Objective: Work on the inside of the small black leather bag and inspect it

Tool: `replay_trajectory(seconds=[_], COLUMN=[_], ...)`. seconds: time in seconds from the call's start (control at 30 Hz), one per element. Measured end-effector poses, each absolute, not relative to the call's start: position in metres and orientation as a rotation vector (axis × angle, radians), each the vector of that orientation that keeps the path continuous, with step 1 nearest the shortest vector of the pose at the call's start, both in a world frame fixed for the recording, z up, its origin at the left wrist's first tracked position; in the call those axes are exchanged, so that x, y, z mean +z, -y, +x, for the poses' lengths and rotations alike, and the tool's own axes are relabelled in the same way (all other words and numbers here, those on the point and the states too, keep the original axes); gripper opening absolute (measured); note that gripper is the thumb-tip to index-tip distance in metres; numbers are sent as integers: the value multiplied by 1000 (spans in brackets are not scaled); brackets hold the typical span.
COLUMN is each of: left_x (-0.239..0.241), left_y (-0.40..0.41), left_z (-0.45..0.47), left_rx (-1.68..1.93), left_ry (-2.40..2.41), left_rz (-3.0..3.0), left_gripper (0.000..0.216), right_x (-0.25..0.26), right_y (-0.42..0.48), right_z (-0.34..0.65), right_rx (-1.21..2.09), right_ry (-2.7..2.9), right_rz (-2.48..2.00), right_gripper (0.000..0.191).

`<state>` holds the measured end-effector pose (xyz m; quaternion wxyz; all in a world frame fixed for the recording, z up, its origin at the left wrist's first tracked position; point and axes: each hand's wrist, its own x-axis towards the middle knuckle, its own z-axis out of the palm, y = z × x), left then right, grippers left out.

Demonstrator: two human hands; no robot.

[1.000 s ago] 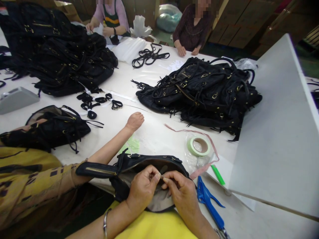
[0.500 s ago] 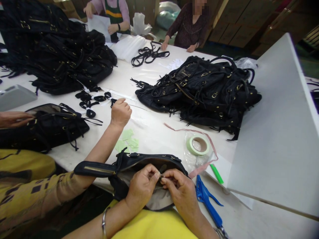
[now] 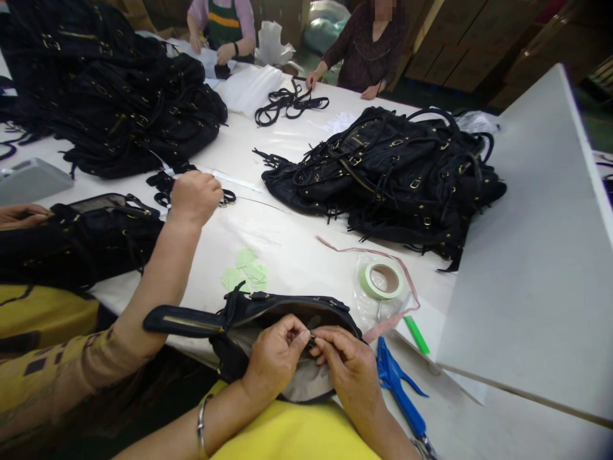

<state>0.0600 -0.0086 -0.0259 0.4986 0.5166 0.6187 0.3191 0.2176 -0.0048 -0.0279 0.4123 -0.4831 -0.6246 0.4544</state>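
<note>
Right in front of me a black handbag [image 3: 297, 300] lies with its mouth open and its grey lining [image 3: 311, 380] showing. A black zipper end [image 3: 186, 321] with gold teeth sticks out to its left. My left hand [image 3: 275, 354] pinches something tiny over the opening, fingertips closed. My right hand [image 3: 347, 364] meets it there, thumb and fingers also pinched together on the small piece. What lies between the fingertips is too small to name. Just right of my right hand is a blue tool with a trigger-like lever [image 3: 402, 396].
A green tape roll [image 3: 382, 280], a green-handled cutter [image 3: 416, 335] and a pink ribbon [image 3: 335, 246] lie on the table. Black handbags [image 3: 393, 166] are heaped behind. A white panel [image 3: 536, 255] stands at right. A co-worker's arm [image 3: 177, 262] reaches in from the left.
The co-worker's arm at left has moved left, its hand now over the small strap bundles. Across the table, a person's hand now touches the black straps. My hands have hardly moved.
</note>
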Motion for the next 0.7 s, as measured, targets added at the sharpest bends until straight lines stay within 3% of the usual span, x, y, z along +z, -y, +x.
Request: replay_trajectory(seconds=[0.7], left_x=[-19], left_y=[6], left_z=[60], left_rx=[727], left_ry=[-1539], left_rz=[1338], left_gripper=[31], right_x=[-26], right_y=[1], right_z=[215], right_rx=[1144], right_ry=[1543], right_rz=[-1189], right_gripper=[16])
